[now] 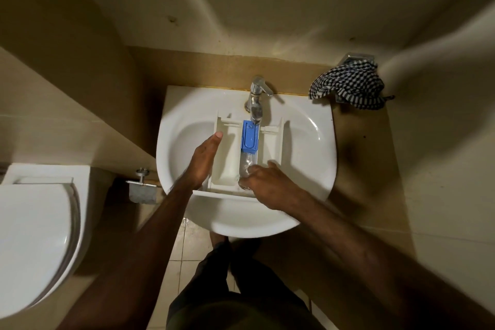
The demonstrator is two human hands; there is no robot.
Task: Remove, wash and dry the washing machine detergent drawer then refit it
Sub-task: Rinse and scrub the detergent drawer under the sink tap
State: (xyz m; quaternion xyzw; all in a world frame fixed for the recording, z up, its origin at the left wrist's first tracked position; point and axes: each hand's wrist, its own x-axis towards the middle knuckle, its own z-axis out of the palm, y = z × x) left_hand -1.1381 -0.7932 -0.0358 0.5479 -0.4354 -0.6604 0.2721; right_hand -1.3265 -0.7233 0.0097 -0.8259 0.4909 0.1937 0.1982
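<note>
The white detergent drawer (pixel 227 158) lies in the white basin (pixel 308 142), its front panel toward me. A blue insert (pixel 250 137) sits in its middle compartment, right under the chrome tap (pixel 257 96). Water runs from the tap onto the insert and down the middle channel. My left hand (pixel 205 159) lies with straight fingers against the drawer's left wall. My right hand (pixel 267 182) rests at the near end of the middle channel, fingers bent down into the water. I cannot see whether it holds anything.
A black-and-white checked cloth (pixel 348 84) hangs on a wall fitting at the basin's back right. A white toilet (pixel 34 236) stands at the left, with a metal paper holder (pixel 142 187) between it and the basin. Tiled floor lies below.
</note>
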